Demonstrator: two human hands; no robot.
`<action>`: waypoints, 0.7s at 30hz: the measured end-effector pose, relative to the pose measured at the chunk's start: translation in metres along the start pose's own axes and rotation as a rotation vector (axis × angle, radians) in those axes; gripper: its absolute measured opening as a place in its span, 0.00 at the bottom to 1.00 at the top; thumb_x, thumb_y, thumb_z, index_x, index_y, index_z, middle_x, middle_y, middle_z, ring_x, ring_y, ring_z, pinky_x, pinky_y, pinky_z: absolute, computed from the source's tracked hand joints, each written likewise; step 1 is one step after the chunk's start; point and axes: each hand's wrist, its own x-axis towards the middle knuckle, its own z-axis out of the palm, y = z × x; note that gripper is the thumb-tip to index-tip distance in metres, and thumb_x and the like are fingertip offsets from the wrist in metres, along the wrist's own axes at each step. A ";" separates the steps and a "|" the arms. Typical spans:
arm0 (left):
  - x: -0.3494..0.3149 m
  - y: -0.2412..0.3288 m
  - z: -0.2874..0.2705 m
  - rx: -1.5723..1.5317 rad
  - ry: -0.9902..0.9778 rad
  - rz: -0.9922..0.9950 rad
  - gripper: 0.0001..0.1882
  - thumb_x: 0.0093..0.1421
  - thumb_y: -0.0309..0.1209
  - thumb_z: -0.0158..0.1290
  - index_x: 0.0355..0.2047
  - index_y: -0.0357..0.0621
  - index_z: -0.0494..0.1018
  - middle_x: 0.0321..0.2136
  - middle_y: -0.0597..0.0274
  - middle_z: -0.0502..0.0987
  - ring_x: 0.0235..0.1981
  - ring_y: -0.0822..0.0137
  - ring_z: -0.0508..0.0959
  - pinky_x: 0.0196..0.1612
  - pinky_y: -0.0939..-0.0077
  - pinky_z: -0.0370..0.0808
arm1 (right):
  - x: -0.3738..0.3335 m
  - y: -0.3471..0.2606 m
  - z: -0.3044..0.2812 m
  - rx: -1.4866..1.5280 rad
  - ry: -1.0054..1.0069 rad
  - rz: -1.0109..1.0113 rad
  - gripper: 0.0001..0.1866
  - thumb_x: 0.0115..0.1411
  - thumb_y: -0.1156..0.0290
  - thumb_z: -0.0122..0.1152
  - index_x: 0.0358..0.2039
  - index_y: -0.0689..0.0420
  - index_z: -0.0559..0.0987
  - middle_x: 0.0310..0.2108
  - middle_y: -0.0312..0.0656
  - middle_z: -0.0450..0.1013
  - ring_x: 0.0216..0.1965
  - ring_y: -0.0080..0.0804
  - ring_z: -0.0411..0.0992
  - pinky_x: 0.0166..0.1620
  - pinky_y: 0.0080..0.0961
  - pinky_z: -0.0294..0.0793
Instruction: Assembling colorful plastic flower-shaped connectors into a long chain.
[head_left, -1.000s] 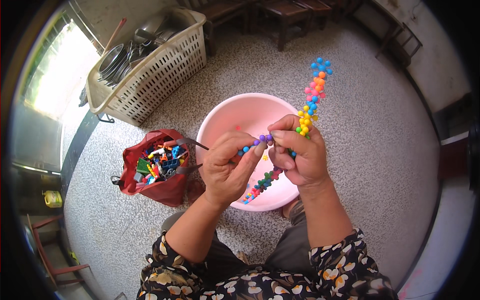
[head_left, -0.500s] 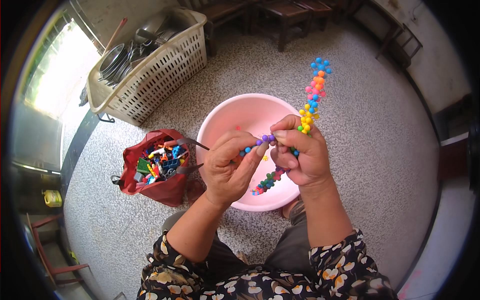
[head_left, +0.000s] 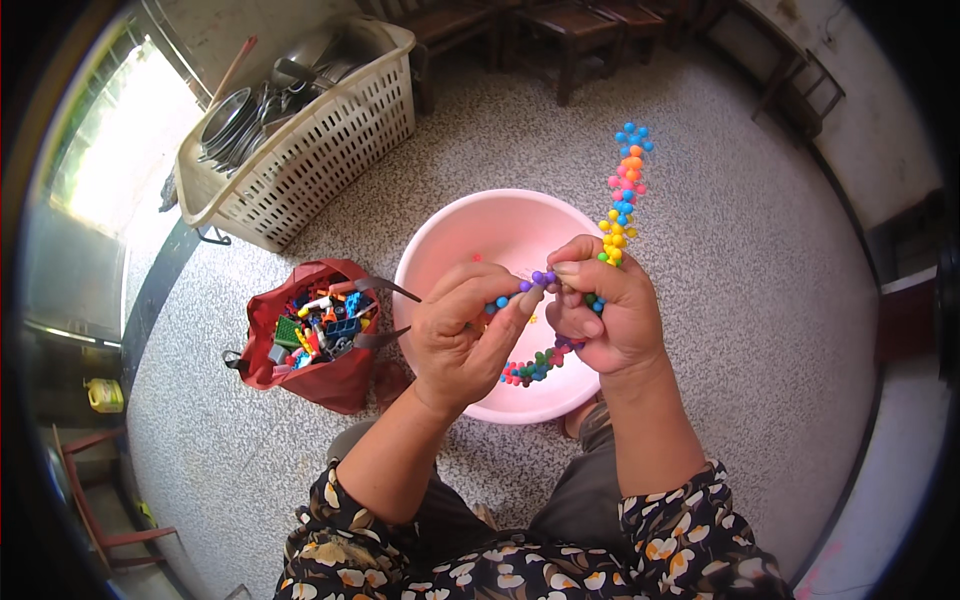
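Observation:
My right hand (head_left: 608, 312) grips a long chain of small knobbed plastic pieces (head_left: 622, 195) in blue, orange, pink and yellow; the chain sticks up past my fist, and a red, green and blue tail hangs below it. My left hand (head_left: 462, 332) pinches a small purple and blue knobbed piece (head_left: 535, 282) between thumb and forefinger and presses it against the chain at my right thumb. Both hands hover over a pink plastic basin (head_left: 470, 235) on the floor.
A red cloth bag (head_left: 325, 375) of mixed coloured building pieces lies open left of the basin. A white slatted basket (head_left: 310, 150) with metal pans and utensils stands at the back left. Dark wooden chairs (head_left: 560, 30) stand at the back. The floor is speckled grey.
My hands have stayed over the basin with only small finger shifts; the purple piece remains pressed against the chain, whose lower tail has swung slightly.

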 end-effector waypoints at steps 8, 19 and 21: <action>-0.002 -0.005 0.002 -0.141 -0.027 -0.142 0.06 0.50 0.18 0.54 0.30 0.33 0.72 0.26 0.60 0.72 0.25 0.75 0.71 0.26 0.85 0.67 | -0.003 -0.005 0.000 -0.120 -0.014 -0.095 0.04 0.47 0.80 0.54 0.27 0.63 0.73 0.16 0.36 0.65 0.10 0.17 0.57 0.13 0.13 0.53; -0.008 -0.003 0.001 -0.314 -0.023 -0.394 0.08 0.52 0.21 0.54 0.34 0.35 0.73 0.27 0.64 0.74 0.28 0.78 0.72 0.30 0.88 0.69 | -0.002 0.002 0.002 -0.218 -0.014 -0.096 0.04 0.48 0.79 0.56 0.27 0.64 0.74 0.17 0.37 0.67 0.09 0.17 0.59 0.12 0.13 0.56; -0.010 -0.008 0.003 -0.204 0.037 -0.292 0.08 0.52 0.24 0.55 0.33 0.35 0.73 0.26 0.63 0.75 0.24 0.78 0.72 0.26 0.88 0.68 | -0.001 0.005 0.000 -0.165 0.004 -0.096 0.05 0.49 0.79 0.54 0.28 0.63 0.73 0.17 0.38 0.67 0.09 0.16 0.58 0.12 0.13 0.55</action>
